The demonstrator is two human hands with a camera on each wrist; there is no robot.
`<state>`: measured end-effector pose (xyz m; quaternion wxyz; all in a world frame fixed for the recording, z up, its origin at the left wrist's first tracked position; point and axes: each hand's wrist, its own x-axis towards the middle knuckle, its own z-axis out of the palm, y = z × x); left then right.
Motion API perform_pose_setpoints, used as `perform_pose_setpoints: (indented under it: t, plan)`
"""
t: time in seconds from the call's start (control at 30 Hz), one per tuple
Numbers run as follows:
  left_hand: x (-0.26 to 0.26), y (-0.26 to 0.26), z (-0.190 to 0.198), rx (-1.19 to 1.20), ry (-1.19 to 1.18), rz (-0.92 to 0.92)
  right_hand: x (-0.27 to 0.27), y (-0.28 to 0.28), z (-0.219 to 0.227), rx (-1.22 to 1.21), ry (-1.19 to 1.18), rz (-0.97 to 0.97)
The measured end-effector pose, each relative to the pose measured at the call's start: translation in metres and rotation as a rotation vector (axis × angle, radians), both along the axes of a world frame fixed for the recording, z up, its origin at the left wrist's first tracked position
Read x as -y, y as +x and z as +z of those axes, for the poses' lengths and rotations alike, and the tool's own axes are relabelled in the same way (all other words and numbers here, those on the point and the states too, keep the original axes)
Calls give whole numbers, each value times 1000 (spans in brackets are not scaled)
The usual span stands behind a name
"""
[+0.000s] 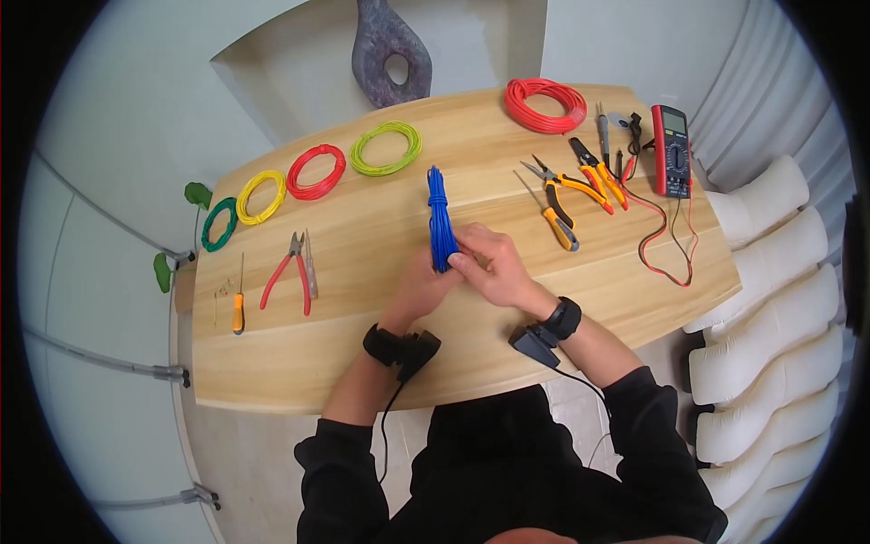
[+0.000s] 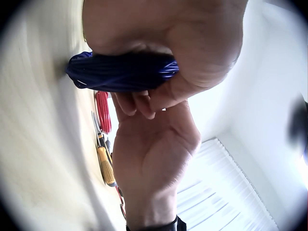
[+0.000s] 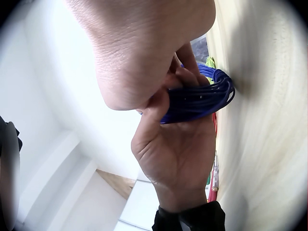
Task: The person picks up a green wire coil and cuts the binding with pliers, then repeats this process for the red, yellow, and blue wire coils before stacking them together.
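Observation:
A blue coil of wire (image 1: 440, 222) stands on edge between the two hands, over the middle of the table's near half. It is flattened into a long bundle, tied near its far end. My left hand (image 1: 424, 283) holds its near part from the left side. From the right, my right hand (image 1: 495, 267) pinches the same end, thumb on top. Seen from the left wrist, the blue coil (image 2: 120, 72) lies under the left palm, with the right hand (image 2: 154, 149) beyond. In the right wrist view the left hand (image 3: 178, 149) cups the coil (image 3: 197, 101).
Green (image 1: 218, 225), yellow (image 1: 260, 198), red (image 1: 315, 172) and lime (image 1: 386, 148) coils line the far left. Left lie a screwdriver (image 1: 238, 313) and red-handled cutters (image 1: 288, 276). Right are a larger red coil (image 1: 546, 106), pliers (image 1: 564, 190), another screwdriver (image 1: 560, 227) and a multimeter (image 1: 671, 152).

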<state>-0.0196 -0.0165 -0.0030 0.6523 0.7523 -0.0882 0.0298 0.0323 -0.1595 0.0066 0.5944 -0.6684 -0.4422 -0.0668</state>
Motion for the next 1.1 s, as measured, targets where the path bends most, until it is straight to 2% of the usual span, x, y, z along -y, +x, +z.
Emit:
perform_pose_setpoints:
  t: [0.07,0.13,0.23,0.33,0.5,0.67,0.73,0.83,0.93,1.1]
  plan:
    - [-3,-1,0,-55,-39,-6,0,0,1,-17,14,10]
    - [-2,-5,9,-91,-297,25,0,0,1,-33,29,20]
    - [1,-4,13,-92,-340,11,-1,0,0,26,45,9]
    - [9,-8,20,-107,-271,97,-1,-3,3,-7,67,19]
    - [8,-9,21,-58,-243,38,2,-2,5,-20,-34,20]
    - [8,-7,16,-19,-200,34,4,0,5,-8,-21,65]
    - [11,-9,18,-59,-202,168,3,-1,6,7,-32,84]
    - [9,-9,21,-87,-310,177,0,-5,8,-10,63,69]
    - [10,-8,22,-117,-313,248,2,-5,12,-59,19,114]
    - [16,-9,25,-92,-302,260,3,-7,10,-83,8,103]
